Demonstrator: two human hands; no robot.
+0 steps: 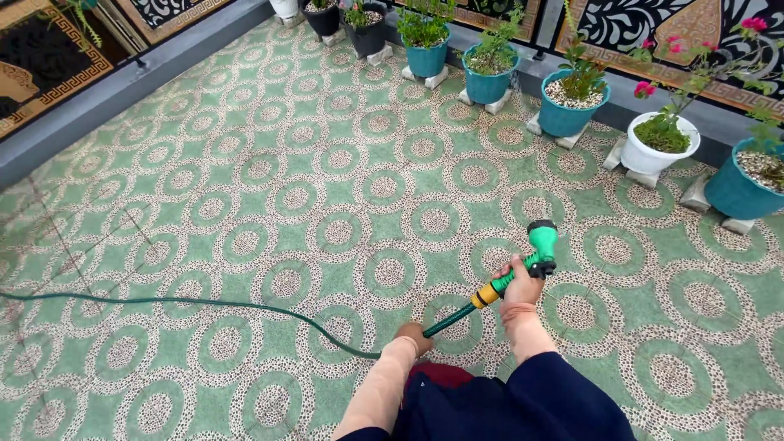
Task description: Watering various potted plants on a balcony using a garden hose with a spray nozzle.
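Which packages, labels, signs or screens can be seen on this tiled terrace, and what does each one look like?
None: no package, label, sign or screen shows.
Right hand: holds a green spray nozzle with a yellow collar.
Left hand: holds the dark green hose trailing left over the floor.
Plant pots: teal, white and black, lined along the patterned wall at the top.

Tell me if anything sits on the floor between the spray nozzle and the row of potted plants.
Nothing visible does. The right hand holds the green spray nozzle, and only bare patterned floor tiles lie between it and the teal pot and white pot.
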